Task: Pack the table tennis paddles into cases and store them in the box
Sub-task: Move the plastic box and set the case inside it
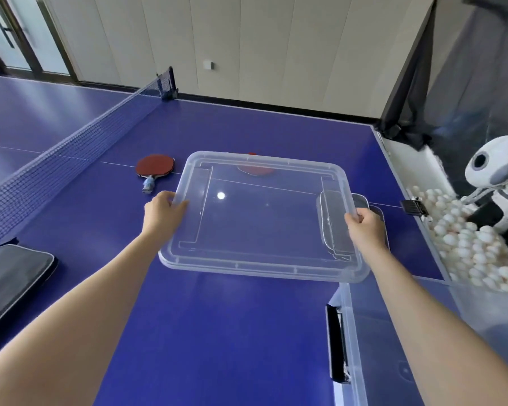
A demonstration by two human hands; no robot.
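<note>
Both hands hold a clear lid (261,218) over the blue table (217,332): L hand (162,212) grips its left rim, R hand (364,230) its right rim, fingers curled round the edge. Red paddle (154,167) lies just left of the lid, near the net (71,145); 2nd paddle (255,169) shows thru the lid's far edge. Dark case (361,202) sits under the lid's right side, another case (12,273) at far left. Clear box (364,332) w/ black latch is at lower right.
</note>
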